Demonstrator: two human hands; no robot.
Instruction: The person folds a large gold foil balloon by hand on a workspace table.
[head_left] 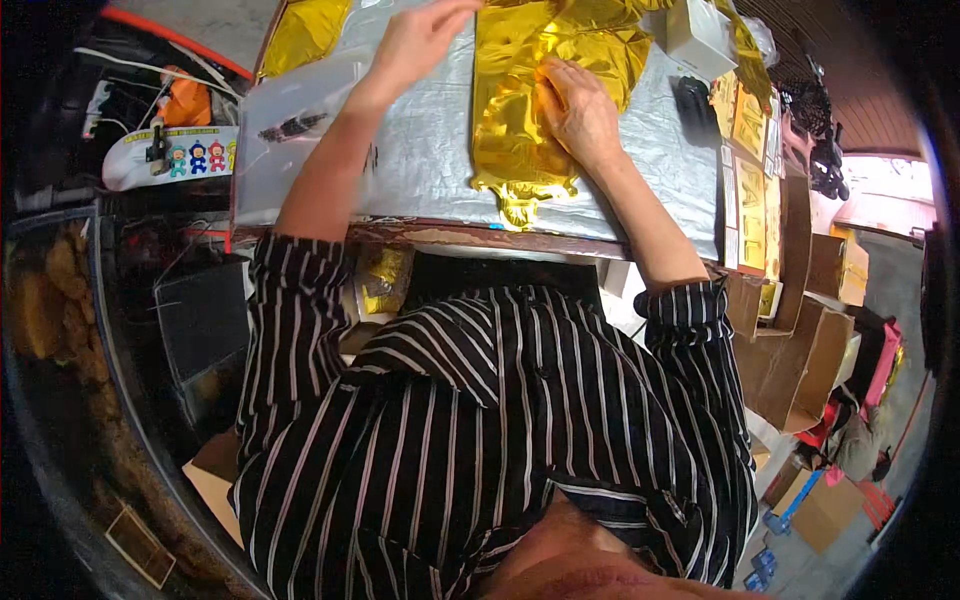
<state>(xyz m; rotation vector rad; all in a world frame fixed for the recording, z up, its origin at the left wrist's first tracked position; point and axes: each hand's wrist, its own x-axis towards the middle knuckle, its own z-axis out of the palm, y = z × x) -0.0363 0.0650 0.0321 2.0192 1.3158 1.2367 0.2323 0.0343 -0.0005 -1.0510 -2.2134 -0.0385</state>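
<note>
A shiny gold foil sheet (pixel 505 140) lies crinkled down the middle of the silvery work surface (pixel 425 150). At its near end, a foil piece with cut-out shapes (pixel 520 207) hangs over the table edge. My right hand (pixel 588 115) rests on the foil's right side, palm down, fingers laid loosely across it. Up at the far left of the sheet, my left hand (pixel 420 45) is raised, slightly blurred, its fingers stretched toward the right. I see nothing in it. More loose gold foil (pixel 610 50) is bunched beyond my right hand.
A translucent plastic sheet (pixel 290 140) covers the table's left side, with gold foil (pixel 305 40) behind it. At the right are a white box (pixel 697 40), a black object (pixel 692 105) and flat packs with gold pieces (pixel 748 200). Cardboard boxes (pixel 790 360) stand below right.
</note>
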